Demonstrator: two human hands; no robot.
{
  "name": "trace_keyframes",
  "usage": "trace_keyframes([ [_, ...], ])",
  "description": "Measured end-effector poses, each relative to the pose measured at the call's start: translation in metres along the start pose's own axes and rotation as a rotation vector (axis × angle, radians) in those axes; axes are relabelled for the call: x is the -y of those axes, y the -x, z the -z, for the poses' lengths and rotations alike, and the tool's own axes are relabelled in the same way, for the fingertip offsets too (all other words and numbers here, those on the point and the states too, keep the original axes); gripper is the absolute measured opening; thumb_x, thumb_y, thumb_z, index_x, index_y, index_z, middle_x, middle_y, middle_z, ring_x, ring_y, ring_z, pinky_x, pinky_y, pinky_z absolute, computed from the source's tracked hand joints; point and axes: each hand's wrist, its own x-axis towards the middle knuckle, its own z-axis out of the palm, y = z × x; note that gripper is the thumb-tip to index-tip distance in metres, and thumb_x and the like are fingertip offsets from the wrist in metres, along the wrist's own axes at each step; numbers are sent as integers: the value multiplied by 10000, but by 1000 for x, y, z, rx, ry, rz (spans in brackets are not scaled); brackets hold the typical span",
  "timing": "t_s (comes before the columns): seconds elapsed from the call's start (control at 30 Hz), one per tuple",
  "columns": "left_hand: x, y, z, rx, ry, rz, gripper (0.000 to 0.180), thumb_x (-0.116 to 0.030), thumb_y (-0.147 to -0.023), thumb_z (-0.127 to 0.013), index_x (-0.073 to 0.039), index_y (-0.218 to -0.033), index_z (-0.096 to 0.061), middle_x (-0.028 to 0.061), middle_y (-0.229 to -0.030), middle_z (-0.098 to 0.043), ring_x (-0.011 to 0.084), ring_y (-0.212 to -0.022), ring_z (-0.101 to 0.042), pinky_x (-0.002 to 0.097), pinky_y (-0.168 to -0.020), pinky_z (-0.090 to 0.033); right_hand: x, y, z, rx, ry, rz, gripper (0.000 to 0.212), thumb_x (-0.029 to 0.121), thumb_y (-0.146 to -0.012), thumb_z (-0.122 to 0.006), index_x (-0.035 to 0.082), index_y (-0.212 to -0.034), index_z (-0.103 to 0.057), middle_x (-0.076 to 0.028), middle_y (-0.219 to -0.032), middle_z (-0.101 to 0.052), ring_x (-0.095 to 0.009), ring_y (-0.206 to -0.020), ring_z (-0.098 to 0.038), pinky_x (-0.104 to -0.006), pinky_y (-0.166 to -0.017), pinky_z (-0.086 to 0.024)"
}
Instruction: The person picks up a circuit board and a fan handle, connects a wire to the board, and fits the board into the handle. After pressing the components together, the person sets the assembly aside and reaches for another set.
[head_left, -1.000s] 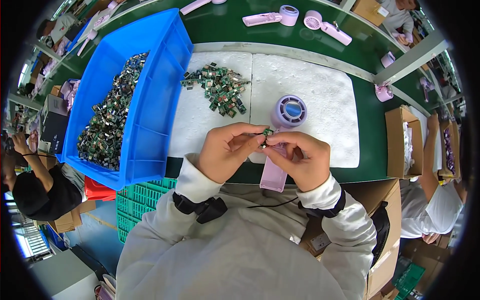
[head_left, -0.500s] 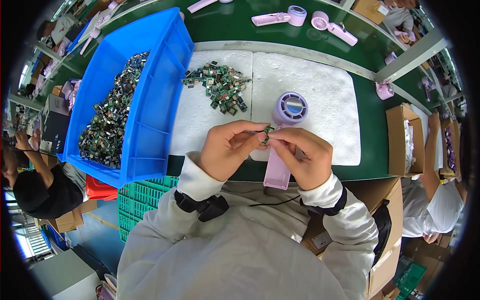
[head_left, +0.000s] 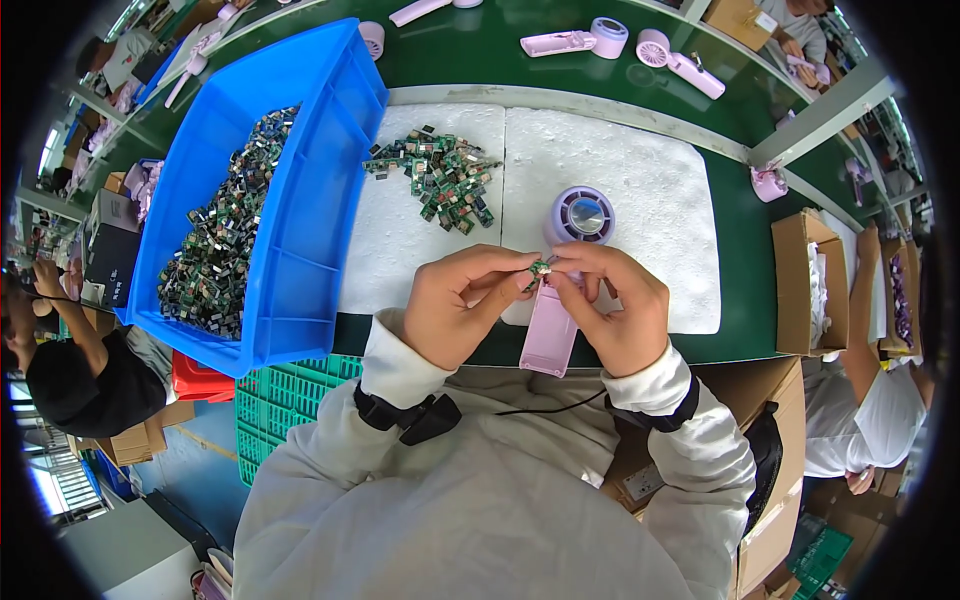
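Between thumb and fingers, my left hand (head_left: 452, 300) pinches a small green circuit board (head_left: 537, 272). My right hand (head_left: 620, 302) meets it there, its thumb and forefinger closed at the board's right edge beside a tiny whitish part. What those right fingertips grip is too small to make out. Below both hands lies a pink handheld fan, its round lilac head (head_left: 583, 214) on the white foam and its hollow handle (head_left: 548, 335) pointing toward me. My fingers partly cover the fan's neck.
A heap of circuit boards (head_left: 440, 178) lies on the foam sheet (head_left: 640, 150). To the left stands a blue bin (head_left: 310, 200) filled with more boards. Beyond the foam, several pink fans (head_left: 558, 43) rest on the green bench. Cardboard boxes (head_left: 800, 280) stand at right; co-workers sit either side.
The fan handle's near end has shifted slightly left. My right fingertips have shifted against the board, and a whitish part now shows. The fans beyond the foam have moved a little rightward.
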Motion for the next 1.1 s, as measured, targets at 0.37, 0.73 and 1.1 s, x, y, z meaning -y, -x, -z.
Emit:
trace_keyframes([
  [0.37, -8, 8, -15, -92, -437, -182, 281, 73, -952, -652, 36, -1227, -694, 172, -1187, -689, 214, -960, -728, 294, -804, -596, 1, 4, -1, -4, -165, -162, 346, -70, -843, -772, 56, -862, -451, -108, -948, -769, -57, -668, -537, -233, -618, -450],
  [0.73, -1, 16, -48, -272, -852, -461, 358, 99, -903, -678, 19, -1251, -700, 161, -1150, -689, 246, -903, -735, 303, -735, -591, 20, 20, -14, -248, -400, -338, 351, -83, -853, -750, 75, -823, -438, -102, -944, -769, -15, -668, -501, -200, -612, -431],
  [1.1, -21, 14, -27, -165, -732, -402, 381, 65, -875, -718, 19, -1252, -691, 182, -1185, -669, 325, -967, -722, 354, -823, -591, 0, 13, 3, -61, -187, -200, 341, -88, -836, -746, 70, -890, -449, -87, -933, -754, -11, -637, -474, -182, -581, -388],
])
